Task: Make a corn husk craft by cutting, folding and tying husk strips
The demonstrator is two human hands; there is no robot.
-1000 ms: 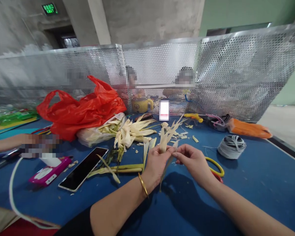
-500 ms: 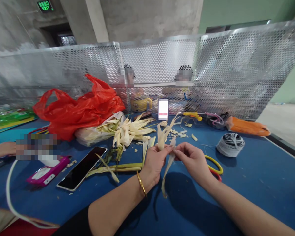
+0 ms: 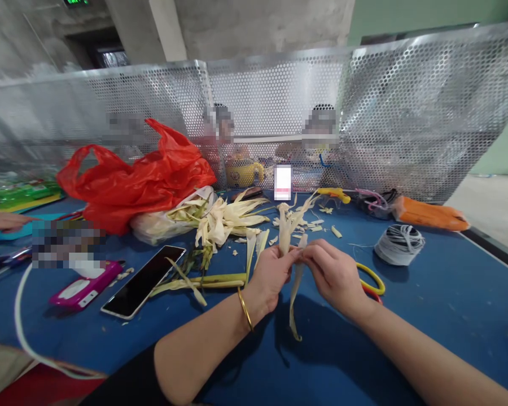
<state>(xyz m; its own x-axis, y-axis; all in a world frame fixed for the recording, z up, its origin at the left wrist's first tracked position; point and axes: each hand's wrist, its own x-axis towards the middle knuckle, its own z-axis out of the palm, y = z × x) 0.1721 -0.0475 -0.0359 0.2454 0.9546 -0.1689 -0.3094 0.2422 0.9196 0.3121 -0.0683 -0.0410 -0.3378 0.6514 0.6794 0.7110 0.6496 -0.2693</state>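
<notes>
My left hand [image 3: 273, 276], with a gold bangle at its wrist, is closed around the base of a pale corn husk bundle [image 3: 285, 228] whose strips fan upward. My right hand [image 3: 332, 276] touches it from the right, thumb and fingers pinched on a husk strip [image 3: 295, 304] near the left thumb. The strip's lower end hangs down between the hands and curls at its tip. Behind them lie small husk scraps [image 3: 315, 225]. Yellow-and-red handles [image 3: 372, 279] show partly behind my right wrist, beside a ball of grey-white string [image 3: 399, 245].
Loose husks [image 3: 220, 220] and a red plastic bag [image 3: 139, 180] lie left of centre. A black phone [image 3: 144, 282] and a magenta device [image 3: 87, 286] are nearer. Another person's hand [image 3: 4, 221] is far left. An orange package [image 3: 429, 213] sits right, before a perforated metal screen [image 3: 275, 84].
The held husks have shifted slightly right, and the hanging strip has swung right. My right fingers have closed in nearer the left thumb. The other person's hand has moved left and away.
</notes>
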